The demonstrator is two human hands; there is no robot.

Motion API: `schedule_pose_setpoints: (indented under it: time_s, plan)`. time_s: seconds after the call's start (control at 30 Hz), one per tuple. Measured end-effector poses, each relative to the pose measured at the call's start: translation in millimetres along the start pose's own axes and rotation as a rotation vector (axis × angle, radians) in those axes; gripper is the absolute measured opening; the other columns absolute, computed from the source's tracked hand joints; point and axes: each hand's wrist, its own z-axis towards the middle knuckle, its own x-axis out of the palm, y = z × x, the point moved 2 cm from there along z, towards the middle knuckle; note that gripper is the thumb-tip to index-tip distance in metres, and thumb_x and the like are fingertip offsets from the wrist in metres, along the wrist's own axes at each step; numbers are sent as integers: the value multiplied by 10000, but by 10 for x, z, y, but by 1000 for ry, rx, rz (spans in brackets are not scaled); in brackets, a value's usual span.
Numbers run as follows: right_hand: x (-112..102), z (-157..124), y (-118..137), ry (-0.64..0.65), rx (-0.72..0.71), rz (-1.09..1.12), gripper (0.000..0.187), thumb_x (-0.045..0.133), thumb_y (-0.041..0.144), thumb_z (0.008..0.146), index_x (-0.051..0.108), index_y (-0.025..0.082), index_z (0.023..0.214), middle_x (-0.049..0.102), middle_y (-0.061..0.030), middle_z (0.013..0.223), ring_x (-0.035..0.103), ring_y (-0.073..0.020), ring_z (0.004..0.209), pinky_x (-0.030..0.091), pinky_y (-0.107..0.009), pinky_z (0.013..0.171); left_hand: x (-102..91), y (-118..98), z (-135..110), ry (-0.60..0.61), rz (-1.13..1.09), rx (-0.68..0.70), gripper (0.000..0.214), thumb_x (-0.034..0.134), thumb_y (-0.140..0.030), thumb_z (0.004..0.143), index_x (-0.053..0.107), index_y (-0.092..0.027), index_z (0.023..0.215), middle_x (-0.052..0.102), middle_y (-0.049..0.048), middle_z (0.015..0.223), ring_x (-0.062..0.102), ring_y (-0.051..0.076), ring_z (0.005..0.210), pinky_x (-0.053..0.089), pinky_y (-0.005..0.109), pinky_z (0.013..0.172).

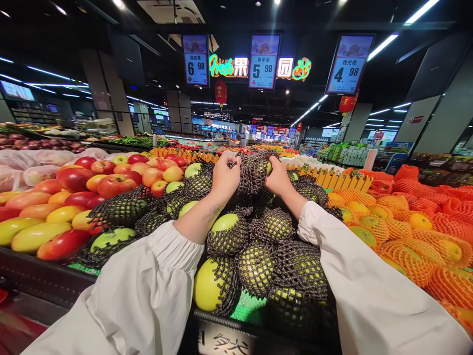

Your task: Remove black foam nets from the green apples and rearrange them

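Both arms, in white sleeves, reach out over a heap of green apples in black foam nets. My left hand [226, 176] is closed, pinching the edge of a black foam net [253, 172]. Across from it, my right hand [279, 178] grips the other side, its fingers round a green apple [269, 168] that shows partly at the net's edge. Most of that apple is hidden by the net and the fingers. Below the hands lie more netted apples, among them a half-bare green apple [225, 229] and a fully netted one [256, 268].
Red and yellow apples [117, 186] and mangoes [40, 236] lie at left. Oranges in orange nets [414, 246] and fruit in red nets [453, 212] fill the right. A low yellow fence [340, 180] runs behind. Price screens [264, 61] hang overhead.
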Motion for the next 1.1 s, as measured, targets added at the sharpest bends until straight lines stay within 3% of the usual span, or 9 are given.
schedule_pose_setpoints:
  time_s: [0.13,0.23,0.33,0.43,0.6,0.8,0.97,1.1]
  plan:
    - [-5,-1,-30,-94,-50,197,466,665,315,747,515,143,1154,656,-133,1152,620,-260,1042,506,-334,915,5,37,54,-1,-81,-34,167,578,-270,876,551,-201,726,693,32,931,631,202,928,463,310,919]
    - [-1,-9,-46,-134,-91,261,554,688,348,764,480,140,1233,642,-144,1205,624,-261,1101,510,-350,956,20,84,75,63,-107,-90,164,612,-323,859,599,-196,757,689,44,892,632,225,914,478,341,905]
    - [0,-4,-52,-159,-22,332,573,701,390,789,470,165,1262,643,-147,1237,634,-260,1138,523,-370,972,36,75,44,128,-90,-79,149,612,-338,859,622,-195,822,692,50,902,636,234,933,482,350,906]
    - [-6,23,-55,-187,50,509,501,671,461,829,497,172,1200,660,-147,1231,662,-239,1116,540,-354,967,48,7,-16,181,-82,25,135,561,-295,890,607,-201,976,694,49,1028,638,210,998,468,337,939]
    - [-17,79,-84,-202,179,737,418,628,458,854,510,157,1120,689,-161,1213,686,-232,1088,549,-346,952,89,-45,-78,333,-81,102,336,596,-369,885,561,-208,1179,687,36,1002,634,209,1016,443,352,973]
    - [-40,69,-82,-211,201,743,445,706,394,811,503,177,1142,674,-150,1268,677,-235,1120,550,-356,978,101,-48,-54,309,-272,34,385,711,-479,765,588,-175,966,668,59,1005,622,204,973,461,331,933]
    - [8,78,-104,-155,132,741,390,739,337,759,554,171,1059,695,-143,1192,683,-234,1074,544,-352,976,77,-70,-47,283,-272,-39,290,768,-360,673,578,-189,813,666,34,939,613,208,948,477,330,916]
    - [80,99,-121,-81,80,823,574,779,508,707,577,173,1127,682,-137,1216,665,-252,1118,538,-390,994,53,-71,-28,222,-457,-115,195,700,-261,670,528,-199,737,591,-14,795,587,163,792,489,290,793]
